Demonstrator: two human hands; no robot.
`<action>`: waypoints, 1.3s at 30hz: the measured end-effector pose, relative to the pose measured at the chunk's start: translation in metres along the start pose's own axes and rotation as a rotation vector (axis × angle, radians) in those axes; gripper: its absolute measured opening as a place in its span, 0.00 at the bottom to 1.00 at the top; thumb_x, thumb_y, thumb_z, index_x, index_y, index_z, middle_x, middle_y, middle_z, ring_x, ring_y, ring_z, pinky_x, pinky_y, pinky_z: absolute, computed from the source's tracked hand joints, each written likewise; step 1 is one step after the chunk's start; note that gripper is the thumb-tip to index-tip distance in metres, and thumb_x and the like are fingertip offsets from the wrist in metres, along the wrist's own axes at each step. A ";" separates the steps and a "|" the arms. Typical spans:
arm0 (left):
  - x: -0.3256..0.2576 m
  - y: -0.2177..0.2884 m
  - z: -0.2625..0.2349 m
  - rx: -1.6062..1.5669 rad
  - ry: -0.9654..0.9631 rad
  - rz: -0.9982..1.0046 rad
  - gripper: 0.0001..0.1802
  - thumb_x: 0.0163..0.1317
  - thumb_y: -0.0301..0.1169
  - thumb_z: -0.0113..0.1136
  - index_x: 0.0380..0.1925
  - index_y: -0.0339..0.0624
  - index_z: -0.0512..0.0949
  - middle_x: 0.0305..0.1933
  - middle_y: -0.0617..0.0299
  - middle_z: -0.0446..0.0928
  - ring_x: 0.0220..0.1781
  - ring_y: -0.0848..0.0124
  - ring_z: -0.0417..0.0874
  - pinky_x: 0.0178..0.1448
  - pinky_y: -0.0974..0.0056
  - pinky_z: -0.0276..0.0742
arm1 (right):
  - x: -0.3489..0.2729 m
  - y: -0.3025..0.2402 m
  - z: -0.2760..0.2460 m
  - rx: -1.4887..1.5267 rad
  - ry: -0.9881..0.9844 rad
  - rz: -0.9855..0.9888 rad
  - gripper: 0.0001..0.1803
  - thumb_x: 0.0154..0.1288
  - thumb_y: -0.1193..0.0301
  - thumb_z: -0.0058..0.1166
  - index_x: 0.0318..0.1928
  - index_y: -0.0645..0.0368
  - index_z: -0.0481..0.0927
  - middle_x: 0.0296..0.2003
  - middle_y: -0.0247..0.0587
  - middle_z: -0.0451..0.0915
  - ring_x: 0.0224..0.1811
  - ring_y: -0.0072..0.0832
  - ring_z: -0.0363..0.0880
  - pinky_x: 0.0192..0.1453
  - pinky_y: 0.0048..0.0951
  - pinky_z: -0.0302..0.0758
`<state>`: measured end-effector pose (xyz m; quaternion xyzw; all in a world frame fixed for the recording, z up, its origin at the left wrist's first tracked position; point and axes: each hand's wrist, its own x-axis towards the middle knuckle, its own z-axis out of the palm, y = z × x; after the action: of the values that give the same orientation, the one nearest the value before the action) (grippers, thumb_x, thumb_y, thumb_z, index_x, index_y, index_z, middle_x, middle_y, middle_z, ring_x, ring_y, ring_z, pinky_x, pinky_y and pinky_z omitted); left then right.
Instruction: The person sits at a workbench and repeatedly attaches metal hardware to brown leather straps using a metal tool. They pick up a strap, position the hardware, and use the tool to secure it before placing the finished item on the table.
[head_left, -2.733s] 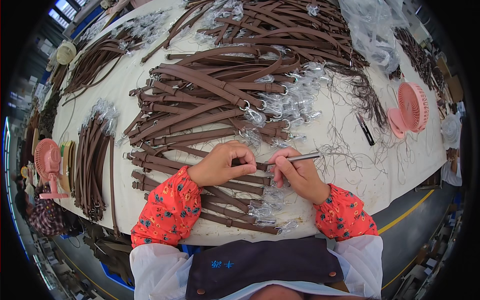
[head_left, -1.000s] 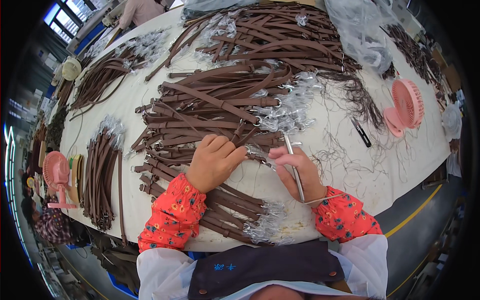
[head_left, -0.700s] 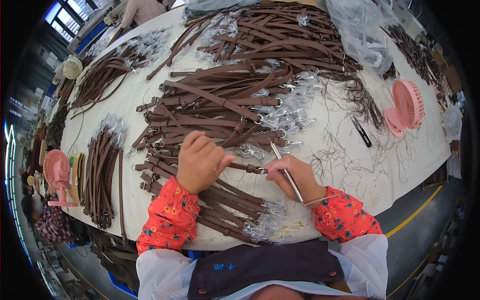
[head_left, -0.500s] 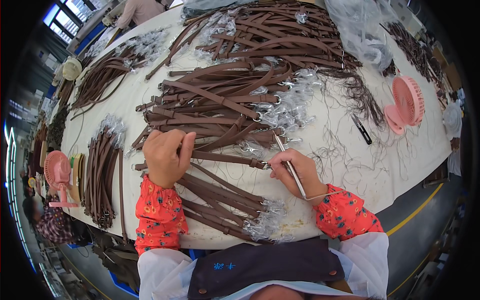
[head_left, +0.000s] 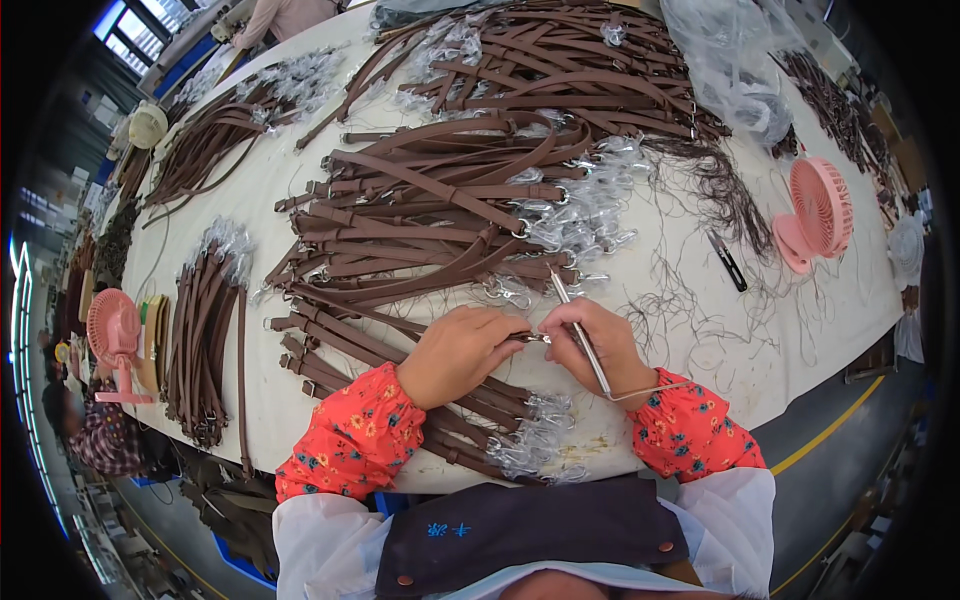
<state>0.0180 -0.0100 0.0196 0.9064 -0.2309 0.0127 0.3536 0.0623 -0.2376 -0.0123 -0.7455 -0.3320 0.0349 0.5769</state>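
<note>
My left hand [head_left: 455, 352] is closed in a pinch on the end of a brown strap [head_left: 519, 337], beside its small metal clasp [head_left: 539, 338]. My right hand [head_left: 607, 352] grips a slim silver pen-shaped tool [head_left: 588, 345], its pointed end up and a thin cord at its lower end. The fingertips of that hand also meet the clasp. The rest of the strap is partly hidden by my left hand. Beneath and beside my left forearm lie more straps [head_left: 480, 412], their metal ends wrapped in clear plastic.
Large piles of brown straps [head_left: 400, 215] cover the middle and far table. A strap bundle [head_left: 203, 345] lies left, near a pink fan [head_left: 113, 335]. Another pink fan [head_left: 818, 205], a black cutter knife [head_left: 727, 262] and loose threads [head_left: 690, 300] are on the right.
My left hand has moved right and down from the strap's middle to its clasp end, and now pinches it next to my right hand. The right hand and tool have stayed nearly still.
</note>
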 end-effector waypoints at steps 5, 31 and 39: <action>-0.009 -0.033 -0.028 -0.056 -0.213 -0.112 0.12 0.62 0.27 0.65 0.46 0.41 0.82 0.51 0.55 0.80 0.54 0.53 0.80 0.57 0.51 0.75 | 0.002 -0.004 -0.004 -0.127 -0.016 -0.084 0.14 0.60 0.83 0.60 0.45 0.55 0.78 0.33 0.41 0.79 0.31 0.35 0.82 0.35 0.32 0.78; -0.012 0.089 -0.066 -0.979 0.018 0.695 0.05 0.72 0.30 0.59 0.43 0.46 0.83 0.50 0.52 0.80 0.47 0.57 0.81 0.49 0.54 0.75 | 0.006 -0.003 -0.007 -0.247 -0.135 -0.295 0.19 0.52 0.84 0.61 0.45 0.54 0.78 0.31 0.41 0.77 0.32 0.44 0.78 0.37 0.38 0.74; -0.011 0.092 -0.067 -0.998 -0.012 0.693 0.06 0.73 0.31 0.57 0.46 0.46 0.81 0.50 0.49 0.80 0.46 0.56 0.81 0.48 0.52 0.75 | 0.007 -0.003 -0.007 -0.204 -0.131 -0.314 0.22 0.53 0.86 0.59 0.48 0.53 0.77 0.28 0.38 0.76 0.27 0.39 0.76 0.32 0.36 0.73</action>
<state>-0.0214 -0.0211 0.1260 0.5031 -0.4927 0.0124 0.7099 0.0691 -0.2399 -0.0046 -0.7350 -0.4831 -0.0408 0.4740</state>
